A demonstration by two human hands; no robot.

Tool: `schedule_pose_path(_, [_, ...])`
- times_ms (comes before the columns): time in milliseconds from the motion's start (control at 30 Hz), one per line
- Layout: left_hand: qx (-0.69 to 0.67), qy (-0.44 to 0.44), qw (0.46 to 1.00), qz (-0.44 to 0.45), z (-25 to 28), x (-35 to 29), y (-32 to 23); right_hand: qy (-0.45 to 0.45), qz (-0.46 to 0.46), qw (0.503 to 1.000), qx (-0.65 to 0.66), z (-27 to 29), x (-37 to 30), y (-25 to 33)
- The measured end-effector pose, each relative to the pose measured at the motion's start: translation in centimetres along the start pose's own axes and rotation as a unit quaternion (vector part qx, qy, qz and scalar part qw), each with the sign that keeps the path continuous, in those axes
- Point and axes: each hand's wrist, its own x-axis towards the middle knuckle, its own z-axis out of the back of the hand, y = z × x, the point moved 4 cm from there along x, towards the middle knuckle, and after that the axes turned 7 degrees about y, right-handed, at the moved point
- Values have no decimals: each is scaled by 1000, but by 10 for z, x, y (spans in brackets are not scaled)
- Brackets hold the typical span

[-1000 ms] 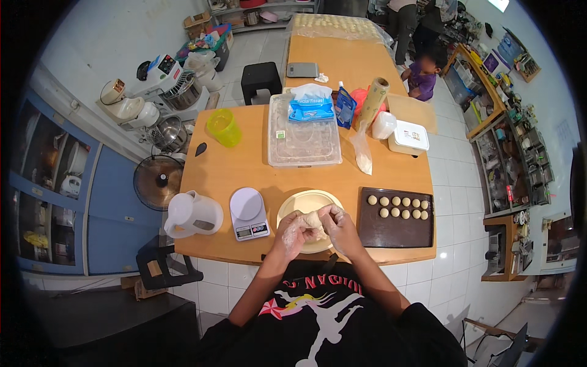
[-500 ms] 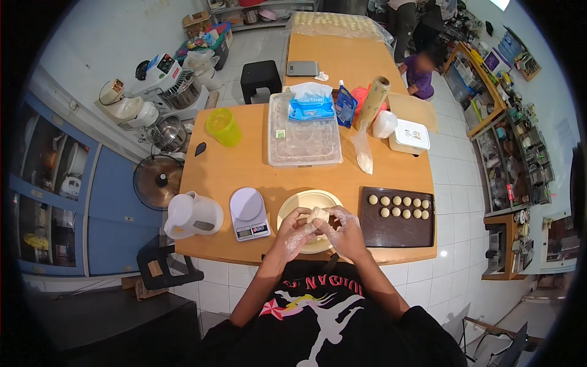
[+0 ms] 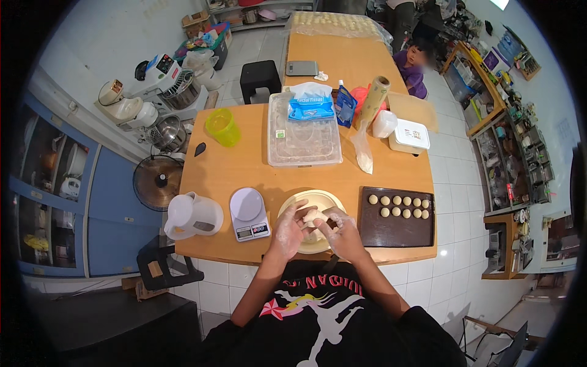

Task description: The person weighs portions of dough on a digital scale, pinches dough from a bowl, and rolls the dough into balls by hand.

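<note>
I watch through one head-worn fisheye, looking steeply down past the black T-shirt (image 3: 269,336) and along the wooden counter (image 3: 232,168).

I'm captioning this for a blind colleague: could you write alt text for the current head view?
A person's left hand and right hand, dusted white, hold a pale dough lump over a cream bowl on a wooden table. Left of it sits a kitchen scale; right, a dark tray with two rows of small dough balls.
</note>
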Motion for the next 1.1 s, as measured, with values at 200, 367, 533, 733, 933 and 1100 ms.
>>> schedule_pose_path(200, [-126, 74, 988, 52, -35, 2, 5, -14, 113, 971, -209, -21, -3, 0])
schedule_pose_path(367, [-88, 0, 996, 12, -22, 11, 15, 61, 98, 940, -322, -9, -8, 16])
schedule_pose_path(533, [-110, -63, 992, 6, -6, 17, 18, 38, 121, 988, -88, 18, -3, 32])
schedule_pose_path(733, [-149, 73, 986, 25, -18, 11, 18, 0, 86, 995, -58, 26, 17, 24])
schedule_pose_path(933, [-54, 121, 991, 5, -19, 20, 41, -18, 114, 946, -304, -22, 27, 6])
schedule_pose_path(1100, [-153, 108, 982, -15, 3, 22, 25, 153, 181, 940, -247, -49, 6, 14])
